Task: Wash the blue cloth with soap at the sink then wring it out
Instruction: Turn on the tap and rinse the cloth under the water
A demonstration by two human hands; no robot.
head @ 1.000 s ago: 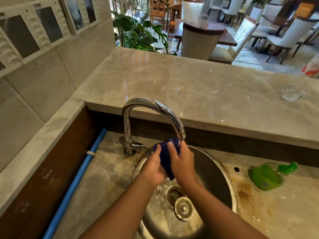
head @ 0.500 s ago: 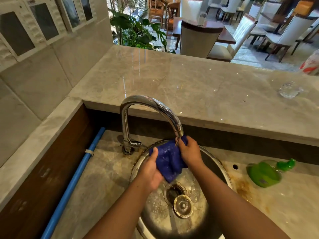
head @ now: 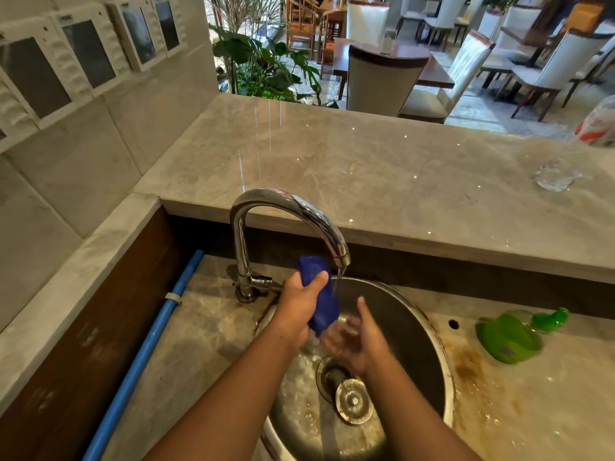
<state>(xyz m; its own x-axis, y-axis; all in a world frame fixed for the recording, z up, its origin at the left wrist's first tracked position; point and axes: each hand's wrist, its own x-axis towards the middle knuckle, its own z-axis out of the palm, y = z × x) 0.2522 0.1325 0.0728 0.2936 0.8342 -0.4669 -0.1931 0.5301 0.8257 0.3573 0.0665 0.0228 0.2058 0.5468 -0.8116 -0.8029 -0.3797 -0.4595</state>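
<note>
Head view of a sink set in a stone bench (head: 199, 344). One blue cloth (head: 321, 301), bunched into a short roll, is held over the left part of the sink (head: 446, 361), just left of the thin stream falling from the tap (head: 286, 207). The roll's long axis runs nearly upright in the picture, tilted a little. Its upper end points toward the tap spout and the back wall, and its lower end points down toward the drain (head: 329, 371).

The left hand (head: 299, 304) has its grip closed round the middle of the cloth, with the thumb across the front. The right hand (head: 352, 337) is motion-blurred and lies just below the cloth's lower end. Its grip is wide, with fingers spread, and holds nothing. Whether it touches the cloth cannot be told.

The round steel sink holds one open drain, one round metal plug (head: 353, 401) lying loose just beside the drain, and scattered water drops.

On the bench to the right of the sink lies one green bottle (head: 509, 337), on its side with its cap toward the right. One clear glass (head: 555, 176) stands on the upper bench (head: 366, 168) behind, well apart from the sink. One blue pipe (head: 143, 344) runs along the left edge of the bench.

Counts: two hands, one cloth, one tap, one sink, one plug, one bottle, one glass.
</note>
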